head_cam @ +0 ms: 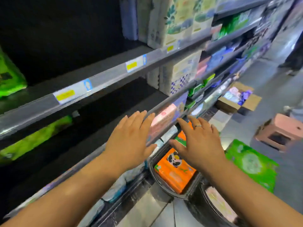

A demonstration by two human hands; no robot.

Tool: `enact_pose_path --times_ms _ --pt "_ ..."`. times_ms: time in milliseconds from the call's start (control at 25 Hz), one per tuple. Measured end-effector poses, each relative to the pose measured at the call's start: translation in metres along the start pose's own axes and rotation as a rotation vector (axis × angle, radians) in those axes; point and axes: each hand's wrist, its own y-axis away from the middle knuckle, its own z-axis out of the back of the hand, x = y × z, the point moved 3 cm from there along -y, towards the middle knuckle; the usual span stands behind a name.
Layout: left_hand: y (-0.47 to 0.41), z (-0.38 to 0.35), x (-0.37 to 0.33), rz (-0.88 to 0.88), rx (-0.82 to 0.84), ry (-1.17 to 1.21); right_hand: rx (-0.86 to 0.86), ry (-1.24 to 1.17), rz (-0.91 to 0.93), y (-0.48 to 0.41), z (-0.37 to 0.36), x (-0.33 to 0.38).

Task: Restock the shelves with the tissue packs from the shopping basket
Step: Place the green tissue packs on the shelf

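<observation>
Left hand (131, 141) flat, empty | right hand (196, 141) flat, empty, over shopping basket (157, 182) | orange tissue pack (175, 172) inside it, near right | risk: slick wrap may slip; lift may clip shelf lip (165, 104).

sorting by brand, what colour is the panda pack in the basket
The panda pack is orange; head view shows it best.

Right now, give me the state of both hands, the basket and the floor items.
left hand: open, fingers straight, empty
right hand: open, fingers spread, empty
shopping basket: holds orange tissue packs
cardboard box: flaps open, on floor
pink stool: upright
</observation>
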Motion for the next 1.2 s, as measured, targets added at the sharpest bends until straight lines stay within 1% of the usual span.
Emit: enact_pose_path --times_ms 160,320,520,680,800,920,1000,1200 --pt "-0.046 -0.048 -0.125 -0.164 0.054 0.122 0.112 -0.020 -0.227 0.063 -0.022 -0.131" --pt "-0.078 -0.091 -0.243 -0.298 0.124 0.247 0.193 -0.029 -0.404 0.122 -0.048 -0.240" --pt "-0.099 -0.130 -0.337 -0.398 0.230 0.270 0.234 -0.069 -0.605 0.171 -0.075 -0.327" --pt "-0.136 -0.171 -0.372 -0.444 0.280 0.279 0.322 -0.106 -0.677 0.173 -0.110 -0.369" --pt "-0.185 -0.218 -0.385 -0.443 0.365 0.276 0.371 -0.134 -0.728 0.152 -0.141 -0.399" --pt "-0.233 -0.267 -0.394 -0.469 0.408 0.298 0.438 -0.198 -0.803 0.125 -0.177 -0.432" --pt "-0.259 -0.300 -0.402 -0.495 0.466 0.304 0.452 -0.207 -0.850 0.109 -0.202 -0.455" --pt "-0.311 -0.399 -0.428 -0.457 0.553 0.267 0.479 -0.280 -0.922 0.079 -0.283 -0.513"
